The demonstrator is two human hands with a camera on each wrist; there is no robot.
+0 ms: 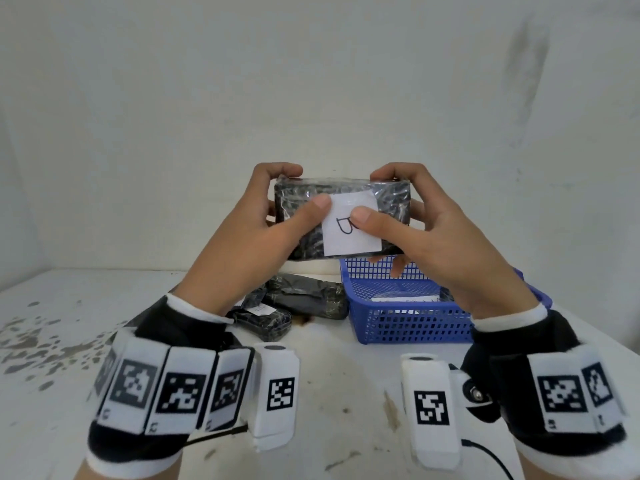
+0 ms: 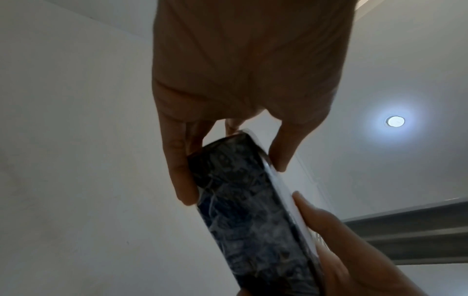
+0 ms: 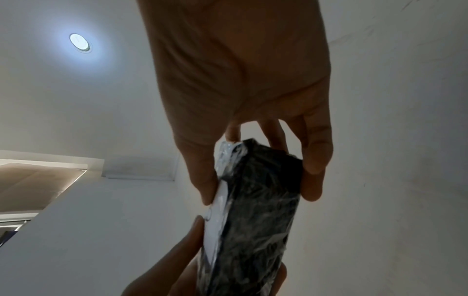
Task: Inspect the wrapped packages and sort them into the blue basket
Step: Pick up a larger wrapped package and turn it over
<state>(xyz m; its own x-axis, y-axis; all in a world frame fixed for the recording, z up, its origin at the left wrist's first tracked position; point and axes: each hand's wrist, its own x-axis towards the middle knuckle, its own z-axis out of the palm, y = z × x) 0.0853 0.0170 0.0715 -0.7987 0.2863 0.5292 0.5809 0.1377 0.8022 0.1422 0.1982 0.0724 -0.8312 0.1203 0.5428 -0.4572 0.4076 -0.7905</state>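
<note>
A black wrapped package (image 1: 301,209) with a white label (image 1: 351,226) marked "B" is held up above the table, facing me. My left hand (image 1: 277,209) grips its left end, thumb on the front, fingers over the top and back. My right hand (image 1: 408,209) grips the right end, thumb on the label. The left wrist view shows the package (image 2: 240,200) edge-on between the fingers; so does the right wrist view, with the package (image 3: 258,210). The blue basket (image 1: 408,320) stands on the table below, right of centre, holding at least one labelled package.
Several more black wrapped packages (image 1: 304,299) lie in a pile on the white table (image 1: 346,393), just left of the basket. The table's left part shows chipped paint. A white wall rises behind. A cable runs at the lower right.
</note>
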